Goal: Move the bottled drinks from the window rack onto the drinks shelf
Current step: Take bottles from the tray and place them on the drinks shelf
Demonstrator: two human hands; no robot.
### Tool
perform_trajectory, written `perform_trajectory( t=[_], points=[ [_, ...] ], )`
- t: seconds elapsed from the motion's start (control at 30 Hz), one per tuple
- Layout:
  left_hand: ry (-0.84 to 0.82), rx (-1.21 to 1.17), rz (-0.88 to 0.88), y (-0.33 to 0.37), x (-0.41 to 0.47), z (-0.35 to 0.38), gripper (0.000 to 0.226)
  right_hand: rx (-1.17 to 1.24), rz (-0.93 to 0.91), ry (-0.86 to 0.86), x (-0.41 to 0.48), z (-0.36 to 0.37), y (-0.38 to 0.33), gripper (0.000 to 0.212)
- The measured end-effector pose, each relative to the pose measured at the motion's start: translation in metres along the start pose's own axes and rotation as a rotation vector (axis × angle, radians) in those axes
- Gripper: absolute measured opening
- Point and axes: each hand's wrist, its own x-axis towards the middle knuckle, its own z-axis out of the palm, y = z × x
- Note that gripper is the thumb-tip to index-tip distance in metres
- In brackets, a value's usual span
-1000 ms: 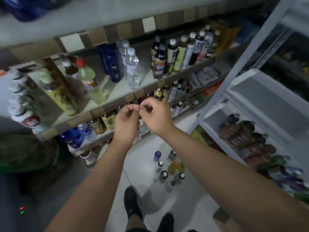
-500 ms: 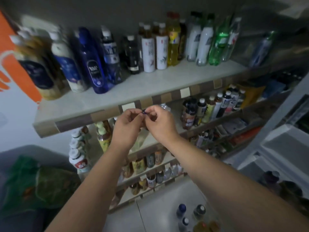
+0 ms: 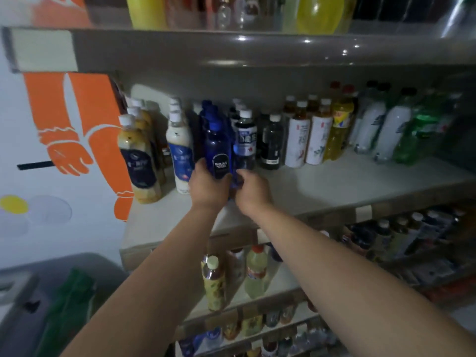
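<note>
A dark blue bottle (image 3: pixel 217 148) with a black label stands upright near the front of the drinks shelf (image 3: pixel 334 186), in a row of similar blue bottles. My left hand (image 3: pixel 207 188) grips its lower part from the left, thumb across the front. My right hand (image 3: pixel 253 191) holds its base from the right with curled fingers. Whether the bottle's bottom rests on the shelf is hidden by my hands.
Cream-and-blue bottles (image 3: pixel 180 153) stand just left of the blue one, a dark labelled bottle (image 3: pixel 246 140) and white tea bottles (image 3: pixel 296 140) just right. A shelf edge (image 3: pixel 231 50) overhangs above. Lower shelves (image 3: pixel 257 295) hold more drinks. A green bag (image 3: pixel 69 305) lies lower left.
The view has swung upward from the floor and lower shelves. My hands, earlier pinched together in front of the shelf edge, have reached onto the shelf and now hold the blue bottle.
</note>
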Motion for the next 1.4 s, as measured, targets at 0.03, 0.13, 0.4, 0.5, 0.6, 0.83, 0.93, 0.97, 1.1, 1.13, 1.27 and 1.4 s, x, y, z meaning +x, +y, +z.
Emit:
perform_trajectory(
  t=[0.03, 0.13, 0.4, 0.5, 0.6, 0.83, 0.93, 0.97, 1.1, 1.13, 1.27, 1.4],
  points=[
    [0.012, -0.014, 0.018, -0.004, 0.002, 0.001, 0.044, -0.028, -0.001, -0.008, 0.004, 0.006, 0.001, 0.017],
    [0.024, -0.025, 0.059, -0.013, 0.009, 0.001, 0.042, -0.026, 0.015, -0.028, 0.011, 0.019, 0.004, 0.016],
    [0.022, -0.040, 0.080, -0.028, 0.018, 0.007, 0.059, -0.121, -0.053, 0.044, 0.019, 0.039, 0.008, 0.012],
    [-0.003, -0.020, 0.126, -0.028, 0.020, 0.006, 0.053, -0.094, -0.049, 0.063, 0.018, 0.040, 0.008, 0.021],
    [0.030, -0.046, 0.141, -0.028, 0.012, -0.002, 0.040, -0.080, -0.040, 0.047, 0.019, 0.036, 0.004, 0.024],
    [0.312, -0.081, 0.179, -0.017, 0.033, -0.056, 0.055, -0.174, 0.037, -0.026, 0.022, 0.028, -0.017, 0.051],
    [0.240, 0.005, 0.110, -0.019, 0.044, -0.056, 0.070, -0.221, 0.111, -0.021, 0.017, 0.038, -0.017, 0.052],
    [0.207, 0.007, 0.090, -0.023, 0.046, -0.053, 0.070, -0.230, 0.123, -0.004, 0.015, 0.041, -0.017, 0.051],
    [0.141, 0.022, 0.005, -0.047, 0.053, -0.042, 0.057, -0.265, 0.123, 0.045, 0.018, 0.049, -0.017, 0.048],
    [0.144, 0.016, -0.015, -0.051, 0.053, -0.040, 0.051, -0.267, 0.117, 0.051, 0.019, 0.050, -0.017, 0.048],
    [0.144, 0.011, -0.046, -0.062, 0.055, -0.034, 0.042, -0.266, 0.104, 0.052, 0.020, 0.052, -0.015, 0.047],
    [0.156, 0.027, -0.020, -0.069, 0.060, -0.032, 0.037, -0.275, 0.093, 0.064, 0.016, 0.053, -0.014, 0.048]
  ],
)
